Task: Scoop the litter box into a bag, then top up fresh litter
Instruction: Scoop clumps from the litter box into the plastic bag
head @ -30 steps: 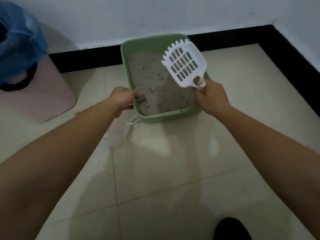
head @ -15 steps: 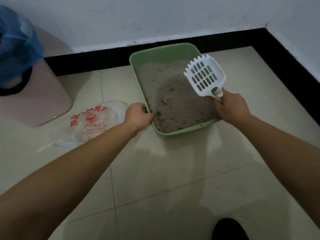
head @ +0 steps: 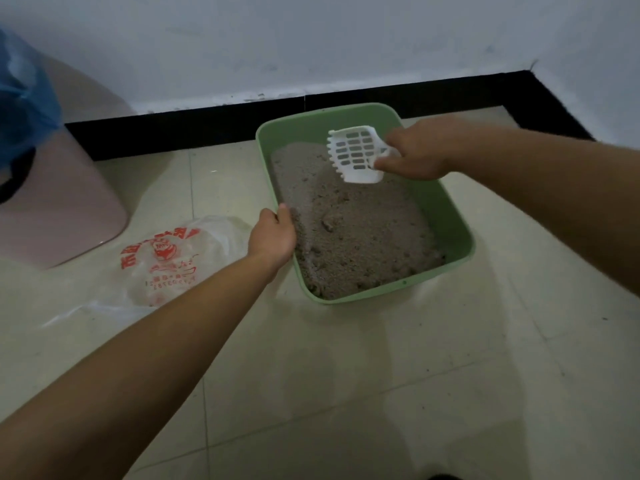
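A green litter box (head: 446,216) sits on the tiled floor near the wall, filled with grey litter (head: 349,237) that holds a few clumps. My left hand (head: 273,233) grips the box's left rim. My right hand (head: 415,154) holds the handle of a white slotted scoop (head: 356,155), which is over the far end of the box with its toothed edge pointing left and down at the litter. A clear plastic bag with red print (head: 166,261) lies flat on the floor left of the box.
A pink bin (head: 59,202) lined with a blue bag (head: 20,98) stands at the far left. A black skirting (head: 207,123) runs along the white wall behind the box. A dark shoe tip (head: 446,477) shows at the bottom edge.
My right hand swung the scoop from upright beside the box's right rim to over its far end, teeth tipped down toward the litter. My left hand stayed on the left rim.
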The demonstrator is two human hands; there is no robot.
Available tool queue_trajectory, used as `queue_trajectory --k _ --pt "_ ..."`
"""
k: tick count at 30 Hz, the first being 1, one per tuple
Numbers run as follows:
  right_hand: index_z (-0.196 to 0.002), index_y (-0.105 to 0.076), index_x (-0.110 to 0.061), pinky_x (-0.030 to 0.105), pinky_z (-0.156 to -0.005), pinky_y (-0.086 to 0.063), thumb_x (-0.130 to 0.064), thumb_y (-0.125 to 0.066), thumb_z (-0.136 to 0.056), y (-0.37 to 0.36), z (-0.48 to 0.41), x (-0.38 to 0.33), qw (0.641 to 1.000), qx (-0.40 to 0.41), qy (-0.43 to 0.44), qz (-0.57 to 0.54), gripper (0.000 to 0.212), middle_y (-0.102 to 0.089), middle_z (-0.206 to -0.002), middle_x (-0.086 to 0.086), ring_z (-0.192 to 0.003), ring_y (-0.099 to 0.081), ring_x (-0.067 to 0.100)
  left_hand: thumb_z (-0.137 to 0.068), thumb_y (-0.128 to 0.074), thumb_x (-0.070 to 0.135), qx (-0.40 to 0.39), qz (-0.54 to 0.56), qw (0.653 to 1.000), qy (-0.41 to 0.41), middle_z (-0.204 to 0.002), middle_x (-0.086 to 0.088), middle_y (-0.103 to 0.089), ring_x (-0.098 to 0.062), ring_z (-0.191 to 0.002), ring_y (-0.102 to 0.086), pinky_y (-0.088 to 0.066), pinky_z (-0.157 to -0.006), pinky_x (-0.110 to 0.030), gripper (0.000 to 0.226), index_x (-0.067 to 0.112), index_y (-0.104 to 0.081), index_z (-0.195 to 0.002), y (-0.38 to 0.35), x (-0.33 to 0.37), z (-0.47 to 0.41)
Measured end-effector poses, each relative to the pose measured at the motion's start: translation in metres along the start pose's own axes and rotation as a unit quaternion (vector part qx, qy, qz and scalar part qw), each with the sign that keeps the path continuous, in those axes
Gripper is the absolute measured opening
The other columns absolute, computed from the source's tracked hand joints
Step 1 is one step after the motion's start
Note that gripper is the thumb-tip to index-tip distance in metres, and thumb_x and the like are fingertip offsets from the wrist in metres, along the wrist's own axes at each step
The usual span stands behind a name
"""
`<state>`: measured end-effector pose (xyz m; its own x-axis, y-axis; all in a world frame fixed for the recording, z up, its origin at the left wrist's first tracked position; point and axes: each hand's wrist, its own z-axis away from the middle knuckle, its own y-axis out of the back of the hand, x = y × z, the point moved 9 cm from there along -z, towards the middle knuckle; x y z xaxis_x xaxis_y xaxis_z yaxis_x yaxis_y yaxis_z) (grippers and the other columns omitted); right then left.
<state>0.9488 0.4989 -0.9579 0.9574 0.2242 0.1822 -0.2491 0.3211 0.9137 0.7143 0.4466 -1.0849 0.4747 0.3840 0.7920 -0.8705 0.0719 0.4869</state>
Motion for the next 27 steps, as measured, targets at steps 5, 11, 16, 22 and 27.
queue_trajectory --k 5,11,16,22,27 --pt "-0.142 -0.036 -0.023 0.029 -0.064 -0.038 -0.064 -0.031 -0.097 -0.023 -0.027 -0.010 0.995 0.058 0.048 0.069 0.062 -0.046 -0.076 0.000 -0.072 -0.050 0.020 -0.105 -0.022 0.035 0.077 -0.005 0.997 -0.018 -0.084 -0.004 -0.048 -0.026 -0.084 -0.047 -0.033 -0.074 -0.032 0.038 0.007 -0.045 -0.098 -0.007 -0.003 -0.003" --pt "-0.139 -0.048 -0.022 0.025 -0.055 -0.042 -0.074 -0.017 -0.091 -0.048 -0.052 -0.014 0.986 0.056 0.122 0.103 0.077 -0.052 -0.061 0.004 -0.056 -0.049 0.013 -0.105 -0.024 0.035 0.139 -0.024 0.990 -0.020 -0.070 0.005 -0.042 -0.003 -0.062 -0.040 -0.024 -0.063 -0.029 0.036 0.010 -0.041 -0.086 -0.006 -0.004 -0.003" --pt "-0.136 -0.049 -0.020 0.023 -0.052 -0.040 -0.081 -0.009 -0.082 -0.036 -0.063 0.010 0.982 0.101 0.088 0.133 0.091 -0.053 -0.062 0.010 -0.053 -0.052 0.020 -0.105 -0.026 0.035 0.153 -0.006 0.987 -0.043 -0.068 0.002 -0.041 -0.008 -0.061 -0.038 -0.030 -0.065 -0.031 0.037 0.010 -0.039 -0.082 -0.006 -0.007 -0.004" --pt "-0.135 -0.056 -0.018 0.023 -0.049 -0.033 -0.076 -0.024 -0.087 -0.056 -0.065 -0.009 0.986 0.048 0.126 0.096 0.081 -0.050 -0.057 0.005 -0.052 -0.048 0.016 -0.105 -0.028 0.034 0.153 0.021 0.987 -0.046 -0.068 0.005 -0.040 -0.006 -0.061 -0.037 -0.026 -0.062 -0.030 0.035 0.011 -0.039 -0.081 -0.007 -0.008 -0.004" --pt "-0.138 -0.054 -0.022 0.022 -0.048 -0.038 -0.081 -0.010 -0.079 -0.064 -0.057 -0.037 0.974 0.045 0.209 0.077 0.094 -0.054 -0.056 0.002 -0.052 -0.053 0.014 -0.105 -0.029 0.034 0.151 0.059 0.986 -0.046 -0.068 0.005 -0.040 -0.006 -0.061 -0.036 -0.029 -0.063 -0.031 0.036 0.016 -0.036 -0.074 -0.005 -0.009 -0.002"
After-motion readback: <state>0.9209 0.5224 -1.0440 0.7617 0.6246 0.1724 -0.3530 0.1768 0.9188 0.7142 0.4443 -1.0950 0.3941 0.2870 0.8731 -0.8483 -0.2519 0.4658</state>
